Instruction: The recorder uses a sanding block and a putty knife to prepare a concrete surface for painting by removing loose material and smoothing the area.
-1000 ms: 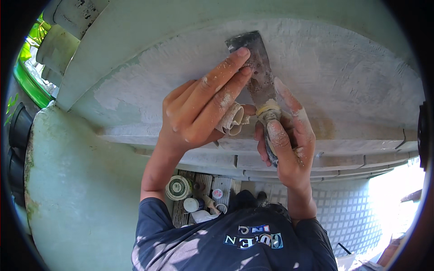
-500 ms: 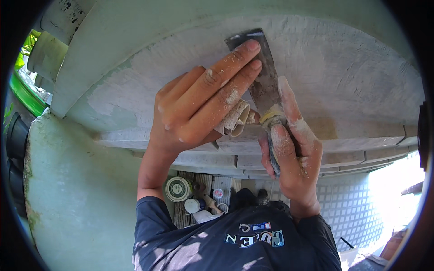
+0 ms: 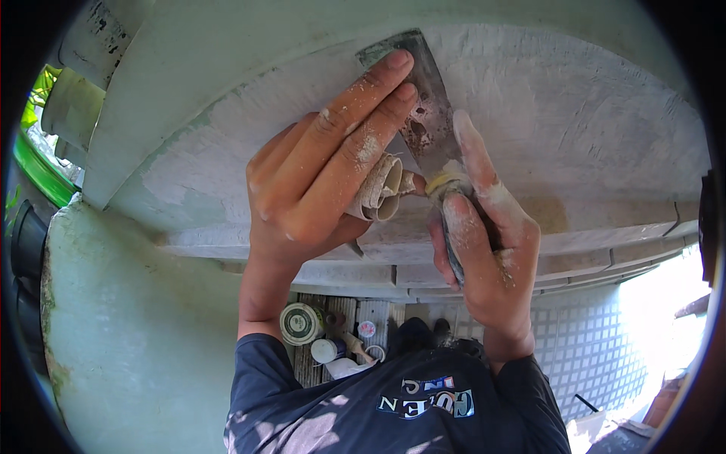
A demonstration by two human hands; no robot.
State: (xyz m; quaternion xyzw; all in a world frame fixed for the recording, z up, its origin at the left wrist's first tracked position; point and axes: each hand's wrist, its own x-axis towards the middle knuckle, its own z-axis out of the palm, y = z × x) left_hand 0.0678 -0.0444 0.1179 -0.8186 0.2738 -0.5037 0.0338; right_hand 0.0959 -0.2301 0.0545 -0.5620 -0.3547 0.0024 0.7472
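Note:
My right hand (image 3: 491, 234) is wrapped round the handle of a putty knife (image 3: 432, 125), its index finger stretched along the blade's edge. The wide metal blade points up and to the left, its tip against the whitish patched wall (image 3: 544, 98). Two fingertips of my left hand (image 3: 302, 174) press on the blade near its tip. Tucked in the lower fingers of that same hand is a rolled beige sheet (image 3: 378, 189) that looks like sandpaper. White powder dusts both hands.
Curved ledges (image 3: 491, 272) run below the patched area. Down on wooden slats stand a round tin (image 3: 301, 324) and a white pot (image 3: 325, 350). A pale green wall (image 3: 128, 303) rises at left, with dark pots (image 3: 29, 234) beyond it. Patterned tiles (image 3: 575, 340) lie at lower right.
The putty knife and both hands have shifted a little up and to the left over the wall. Both grips stay the same.

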